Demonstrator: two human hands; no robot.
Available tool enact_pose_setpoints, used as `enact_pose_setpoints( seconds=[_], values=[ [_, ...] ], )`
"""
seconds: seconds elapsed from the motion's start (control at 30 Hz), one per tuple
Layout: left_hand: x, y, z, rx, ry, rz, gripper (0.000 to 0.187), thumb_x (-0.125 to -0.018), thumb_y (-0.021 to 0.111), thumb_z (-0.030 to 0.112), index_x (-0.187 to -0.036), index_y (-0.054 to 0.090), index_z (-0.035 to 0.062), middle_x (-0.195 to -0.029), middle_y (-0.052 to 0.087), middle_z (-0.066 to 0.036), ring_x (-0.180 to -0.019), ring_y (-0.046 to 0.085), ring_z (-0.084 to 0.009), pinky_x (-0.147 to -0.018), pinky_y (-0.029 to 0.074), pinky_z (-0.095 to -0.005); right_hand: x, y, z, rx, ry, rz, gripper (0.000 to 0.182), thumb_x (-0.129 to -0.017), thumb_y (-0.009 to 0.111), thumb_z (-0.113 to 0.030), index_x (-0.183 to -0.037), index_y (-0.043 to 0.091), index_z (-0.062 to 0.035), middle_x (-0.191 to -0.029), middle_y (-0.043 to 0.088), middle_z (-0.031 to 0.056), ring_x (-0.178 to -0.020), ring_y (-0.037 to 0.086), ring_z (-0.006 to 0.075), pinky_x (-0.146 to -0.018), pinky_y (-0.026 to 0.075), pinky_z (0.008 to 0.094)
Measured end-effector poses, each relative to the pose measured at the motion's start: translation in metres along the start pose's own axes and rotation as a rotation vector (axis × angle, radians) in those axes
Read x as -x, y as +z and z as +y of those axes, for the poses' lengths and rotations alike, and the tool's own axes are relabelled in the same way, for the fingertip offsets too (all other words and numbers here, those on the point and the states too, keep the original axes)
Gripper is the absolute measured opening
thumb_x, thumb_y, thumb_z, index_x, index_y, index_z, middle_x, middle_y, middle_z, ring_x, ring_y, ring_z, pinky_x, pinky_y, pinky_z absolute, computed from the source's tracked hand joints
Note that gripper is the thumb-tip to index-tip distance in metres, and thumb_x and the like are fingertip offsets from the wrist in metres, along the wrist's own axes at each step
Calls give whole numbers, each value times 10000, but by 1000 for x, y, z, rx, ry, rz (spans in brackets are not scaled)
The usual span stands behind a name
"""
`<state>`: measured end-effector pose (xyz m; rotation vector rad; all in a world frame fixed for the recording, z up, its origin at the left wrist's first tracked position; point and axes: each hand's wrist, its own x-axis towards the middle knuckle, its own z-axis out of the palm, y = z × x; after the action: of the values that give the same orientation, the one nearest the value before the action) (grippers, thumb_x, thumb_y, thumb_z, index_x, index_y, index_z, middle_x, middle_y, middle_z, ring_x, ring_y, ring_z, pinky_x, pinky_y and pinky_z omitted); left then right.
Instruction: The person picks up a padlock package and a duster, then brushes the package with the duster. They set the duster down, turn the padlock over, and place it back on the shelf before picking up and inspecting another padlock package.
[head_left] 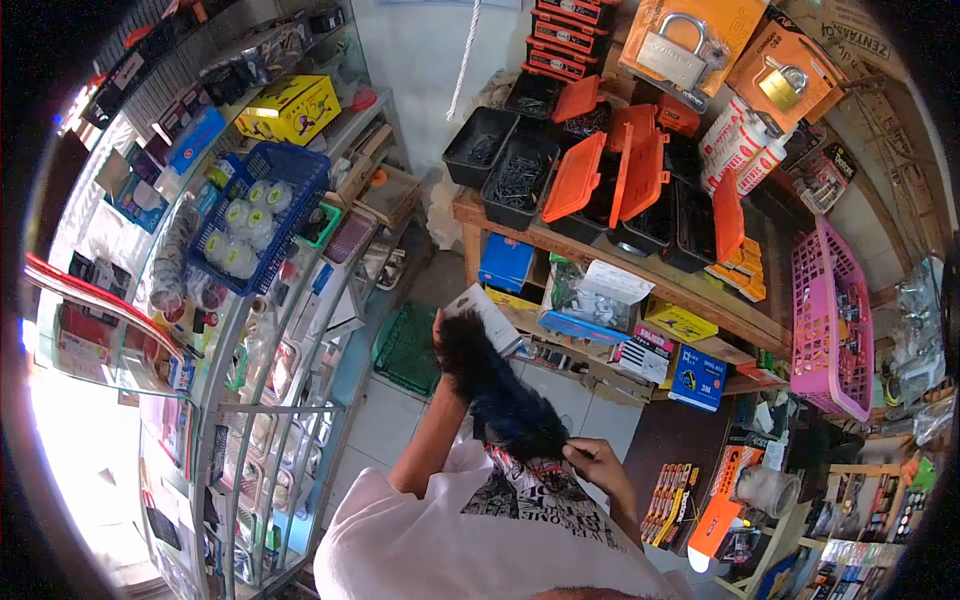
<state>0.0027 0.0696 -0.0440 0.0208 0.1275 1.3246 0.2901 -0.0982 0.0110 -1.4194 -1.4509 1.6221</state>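
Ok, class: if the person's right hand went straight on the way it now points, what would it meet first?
The right hand would first meet the dark fluffy thing whose near end it seems to pinch, though depth is unclear here.

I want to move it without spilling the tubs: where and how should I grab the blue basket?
Probably by the rim of the blue basket, both long sides, from above: its open top leaves the rim exposed, while the tubs crowd the middle.

The long, fluffy duster [515,408] is black with a blue sheen. The white cloth shirt [425,540] bears black-and-red print.
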Motion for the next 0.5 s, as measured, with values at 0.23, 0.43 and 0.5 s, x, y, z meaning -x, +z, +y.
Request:
enact_pose_setpoints(
  seconds=[0.23,0.43,0.5],
  values=[
    [2,-23,-4,8,89,149,811,-929,423,657,-1426,429,17,-1346,542,-266,-1254,526,-438,-1053,423,-595,1,-4,3,5,51,-32,323,-1011,607,-299,-811,571,-47,-661,465,-53,-585,404,42,-522,315,253],
    [11,12,-7,5,55,137,773,-934,437,634,-1396,465,15,-1287,585,-262,-1197,567,-435,-1020,453,-596,-1,-11,18,50,182,-104,350,-985,638,-337,-1042,654,8,-876,657,55,-821,568,113,-745,464,309],
    [10,10,-8,-16,76,125,757,-937,438,625,-1391,471,21,-1286,584,-263,-1180,578,-434,-1020,454,-590,-2,-8,11,45,113,-96,296,-1009,601,-294,-867,584,-34,-729,517,-21,-658,458,68,-587,366,267]
  ],
)
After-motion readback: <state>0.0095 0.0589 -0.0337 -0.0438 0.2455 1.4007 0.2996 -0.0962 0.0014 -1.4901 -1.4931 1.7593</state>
